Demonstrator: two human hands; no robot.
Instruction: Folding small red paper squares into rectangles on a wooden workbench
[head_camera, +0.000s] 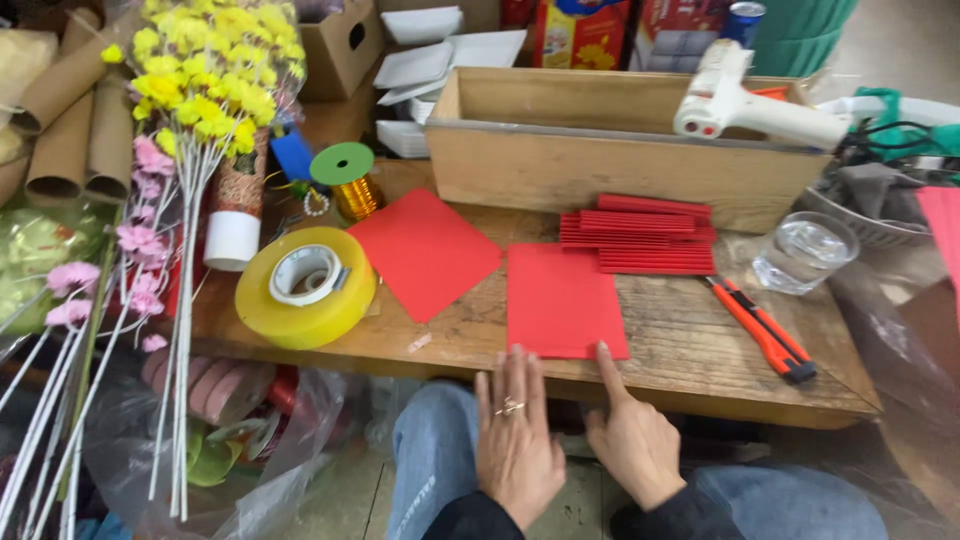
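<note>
A red paper sheet (560, 298) lies flat near the front edge of the wooden table (690, 350). My left hand (515, 440), with a ring on one finger, rests flat with fingers apart, its tips at the sheet's near edge. My right hand (630, 435) points its index finger onto the sheet's near right corner, the other fingers curled. Neither hand holds anything. A second red sheet (425, 250) lies turned diamond-wise to the left. Behind it sits a stack of folded red paper (640, 235).
A big roll of yellowish tape (305, 285) and a gold ribbon spool (350, 185) stand left. An orange utility knife (765, 330) and a glass (805, 250) lie right. A wooden box (600, 150) carries a white glue gun (745, 100). Artificial flowers (200, 90) and cardboard tubes (65, 130) crowd the left.
</note>
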